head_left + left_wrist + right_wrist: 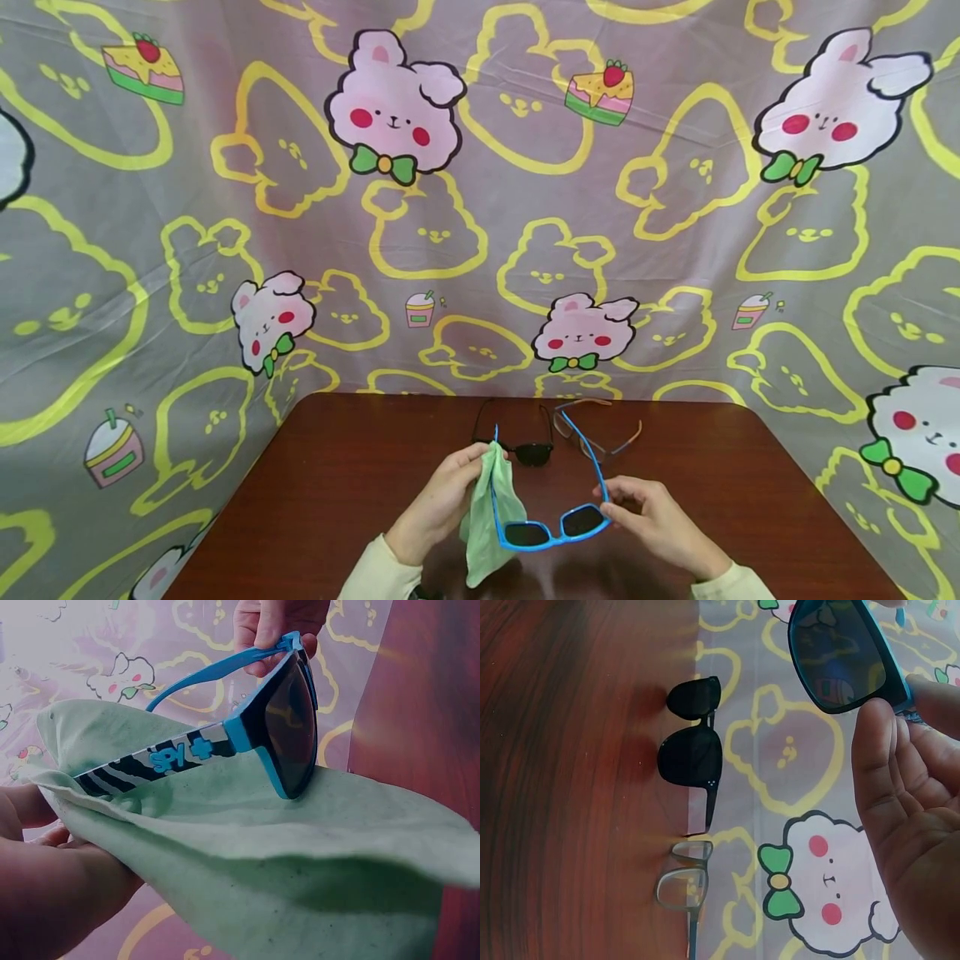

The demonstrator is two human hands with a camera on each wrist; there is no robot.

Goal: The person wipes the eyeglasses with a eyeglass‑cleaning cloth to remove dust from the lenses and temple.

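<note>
The left hand (442, 493) is on the left side of the blue sunglasses (557, 542), leaning in from below with its fingers up. It pinches a green cloth (480, 542), and the cloth is folded around one arm of the blue sunglasses. The cloth hangs down beside their left lens. The blue sunglasses are held up over the brown table (337, 492), between the two hands, which are well apart. Past the blue sunglasses, black sunglasses (691, 756) lie on the table, and next come clear glasses (681, 889). The right hand (660, 521) slants in from the right and pinches the blue sunglasses' right corner between thumb and fingers.
</note>
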